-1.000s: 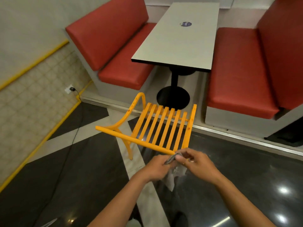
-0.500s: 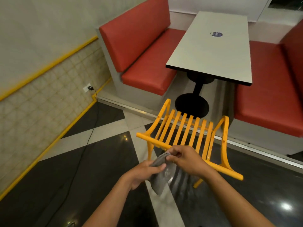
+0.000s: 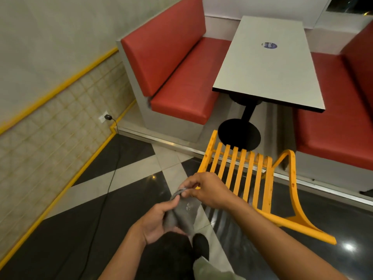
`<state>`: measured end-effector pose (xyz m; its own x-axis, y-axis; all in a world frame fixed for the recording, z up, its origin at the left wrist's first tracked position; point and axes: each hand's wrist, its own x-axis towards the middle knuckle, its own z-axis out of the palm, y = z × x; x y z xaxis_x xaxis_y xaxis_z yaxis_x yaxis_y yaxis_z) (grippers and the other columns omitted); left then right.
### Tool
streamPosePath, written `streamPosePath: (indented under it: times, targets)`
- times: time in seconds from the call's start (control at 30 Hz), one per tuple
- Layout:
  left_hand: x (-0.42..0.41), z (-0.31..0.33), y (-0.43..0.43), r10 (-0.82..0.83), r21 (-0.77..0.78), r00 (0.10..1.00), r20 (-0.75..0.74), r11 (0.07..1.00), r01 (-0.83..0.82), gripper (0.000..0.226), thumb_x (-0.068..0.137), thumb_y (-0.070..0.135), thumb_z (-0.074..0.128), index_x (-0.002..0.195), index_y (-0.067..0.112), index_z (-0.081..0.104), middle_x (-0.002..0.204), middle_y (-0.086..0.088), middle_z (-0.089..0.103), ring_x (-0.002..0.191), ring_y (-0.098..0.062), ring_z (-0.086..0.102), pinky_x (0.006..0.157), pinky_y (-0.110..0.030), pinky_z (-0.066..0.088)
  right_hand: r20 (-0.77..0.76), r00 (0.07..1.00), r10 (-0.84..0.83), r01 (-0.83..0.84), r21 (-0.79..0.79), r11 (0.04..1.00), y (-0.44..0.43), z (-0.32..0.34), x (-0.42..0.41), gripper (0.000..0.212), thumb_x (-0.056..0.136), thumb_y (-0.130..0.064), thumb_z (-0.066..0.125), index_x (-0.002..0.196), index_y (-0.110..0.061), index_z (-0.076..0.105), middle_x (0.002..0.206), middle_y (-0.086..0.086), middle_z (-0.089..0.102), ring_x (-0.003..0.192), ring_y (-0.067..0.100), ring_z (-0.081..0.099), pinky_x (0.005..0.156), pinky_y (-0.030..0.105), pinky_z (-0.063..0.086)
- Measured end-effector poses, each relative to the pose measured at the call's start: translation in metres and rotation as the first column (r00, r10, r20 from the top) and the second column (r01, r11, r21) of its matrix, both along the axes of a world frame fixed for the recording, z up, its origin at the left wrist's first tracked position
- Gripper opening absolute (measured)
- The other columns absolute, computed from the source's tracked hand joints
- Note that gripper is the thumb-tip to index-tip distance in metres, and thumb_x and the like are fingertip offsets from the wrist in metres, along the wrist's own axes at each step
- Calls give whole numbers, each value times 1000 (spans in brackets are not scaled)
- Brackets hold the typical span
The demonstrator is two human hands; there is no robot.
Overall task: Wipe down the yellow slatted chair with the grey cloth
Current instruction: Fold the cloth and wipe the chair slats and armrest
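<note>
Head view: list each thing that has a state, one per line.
grey cloth: bunched, held in both hands, not touching the chair
yellow slatted chair: tipped over on the floor
left hand: closed on the cloth
right hand: pinching the cloth's top edge
plug: in the wall socket

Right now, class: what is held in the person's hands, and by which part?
The cloth: right hand pinches its top edge; left hand holds its bunched lower side.

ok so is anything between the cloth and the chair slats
Nothing visible. Both hands, left hand and right hand, hold the grey cloth just in front of the yellow chair, whose slats lie bare with only open air between.
</note>
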<state>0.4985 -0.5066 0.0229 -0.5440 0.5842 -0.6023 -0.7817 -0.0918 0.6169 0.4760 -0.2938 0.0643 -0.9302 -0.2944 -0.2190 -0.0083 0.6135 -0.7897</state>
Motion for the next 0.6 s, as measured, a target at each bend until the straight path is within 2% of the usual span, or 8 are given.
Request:
streamPosePath:
  times: [0.13, 0.3, 0.47, 0.53, 0.6]
  targets:
    - [-47, 1, 4, 15, -91, 997, -70, 996, -21, 41, 107, 32, 45, 144, 15, 54, 137, -17, 66, 128, -35, 62, 109, -65, 44, -11, 1000, 8, -8, 10, 1000, -2, -7, -51, 10, 90, -32, 76, 99, -35, 79, 90, -21, 72, 91, -9, 61, 75, 17, 49]
    - [-119, -3, 11, -34, -198, 993, -116, 980, 10, 40, 106, 34, 47, 140, 18, 58, 132, -14, 70, 125, -31, 65, 111, -60, 45, 22, 999, -29, 29, 10, 1000, 7, -25, -119, 11, 89, -34, 77, 100, -33, 78, 92, -16, 75, 89, -2, 67, 82, 31, 59]
    - [-178, -3, 33, -133, -265, 983, -130, 960, 95, 34, 107, 34, 44, 133, 23, 62, 123, -9, 75, 116, -25, 70, 103, -49, 51, 60, 994, -93, 92, 20, 996, 27, -38, -167, 10, 90, -34, 76, 100, -33, 77, 93, -15, 76, 89, -1, 69, 83, 35, 61]
    - [-197, -9, 44, -214, -292, 969, -124, 941, 171, 35, 105, 38, 49, 133, 21, 64, 125, -11, 74, 119, -26, 69, 106, -51, 50, 79, 988, -132, 130, 27, 991, 38, -42, -178, 11, 89, -34, 77, 99, -31, 78, 92, -15, 76, 87, 0, 69, 83, 36, 61]
    - [-220, -20, 56, -319, -322, 942, -105, 907, 271, 51, 96, 46, 63, 132, 11, 66, 127, -16, 72, 120, -29, 68, 108, -53, 50, 108, 979, -171, 169, 31, 985, 50, -49, -188, 12, 88, -34, 78, 99, -29, 78, 93, -14, 76, 87, 0, 69, 84, 36, 61]
